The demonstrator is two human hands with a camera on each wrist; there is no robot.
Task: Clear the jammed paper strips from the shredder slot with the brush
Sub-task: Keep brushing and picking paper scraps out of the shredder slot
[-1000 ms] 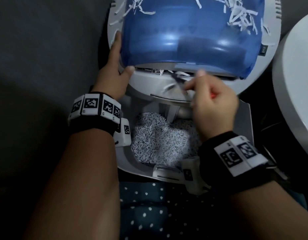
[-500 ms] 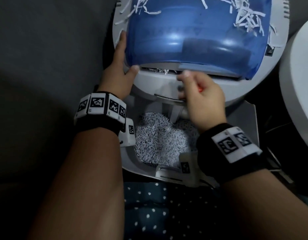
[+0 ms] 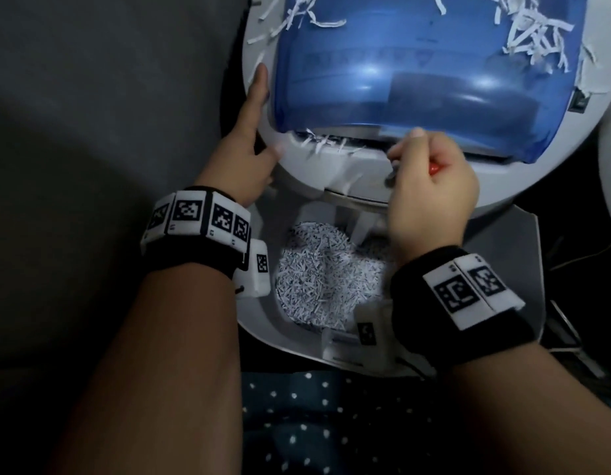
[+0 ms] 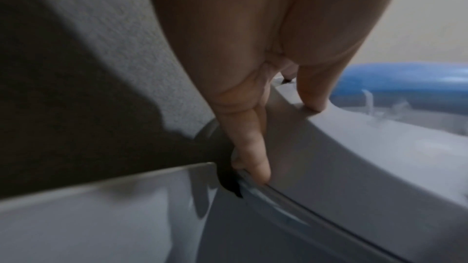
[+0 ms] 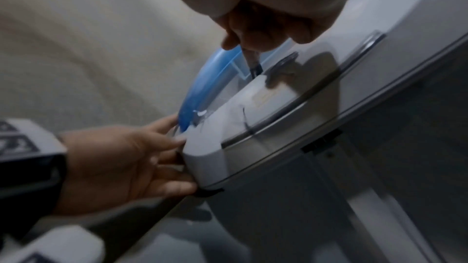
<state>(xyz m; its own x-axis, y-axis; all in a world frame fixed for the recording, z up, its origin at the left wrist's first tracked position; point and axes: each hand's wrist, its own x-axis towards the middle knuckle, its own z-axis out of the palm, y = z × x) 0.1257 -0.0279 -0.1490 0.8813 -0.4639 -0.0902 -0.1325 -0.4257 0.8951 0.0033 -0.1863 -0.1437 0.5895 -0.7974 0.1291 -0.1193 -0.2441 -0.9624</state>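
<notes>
— So, what's nearest?
— A bin (image 3: pixel 523 255) heaped with shredded paper (image 3: pixel 324 279).
— And the hands?
— Left hand (image 3: pixel 244 156) grips the shredder (image 3: pixel 317 173) at its rim, thumb on top. Right hand (image 3: pixel 431 193) is curled round the brush (image 3: pixel 393 171), its tip at the slot (image 3: pixel 352 144).
— The jam?
— Paper strips (image 3: pixel 319 142) poke from the slot under the blue cover (image 3: pixel 417 70).
</notes>
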